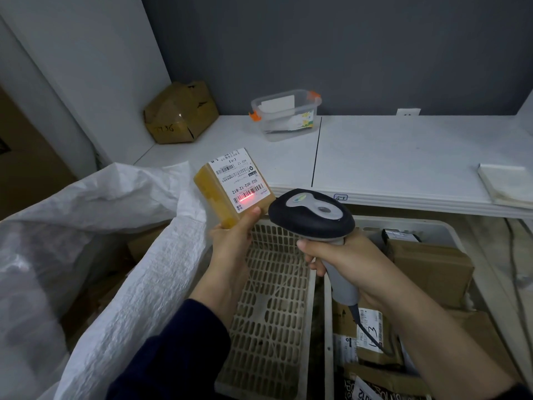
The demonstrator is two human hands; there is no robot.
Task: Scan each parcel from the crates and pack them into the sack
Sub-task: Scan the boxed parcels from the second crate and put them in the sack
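Observation:
My left hand (232, 243) grips a small brown parcel (213, 192) from below, its white label facing up. A red scan line lies across the label's barcode (248, 196). My right hand (343, 258) holds a black and grey barcode scanner (311, 215) by its handle, its head just right of the parcel. Both hover over a beige latticed crate (271, 307) whose visible bottom is bare. To the right, another crate (409, 223) holds several brown parcels (432, 267). At the left stands the open white woven sack (138, 287) with cardboard showing inside.
A white table (403, 157) runs behind the crates. On it sit a crumpled cardboard box (180, 114), a clear plastic tub with orange clips (285, 114) and a folded white cloth (507, 183). The scanner's cable (369, 333) trails over the right crate.

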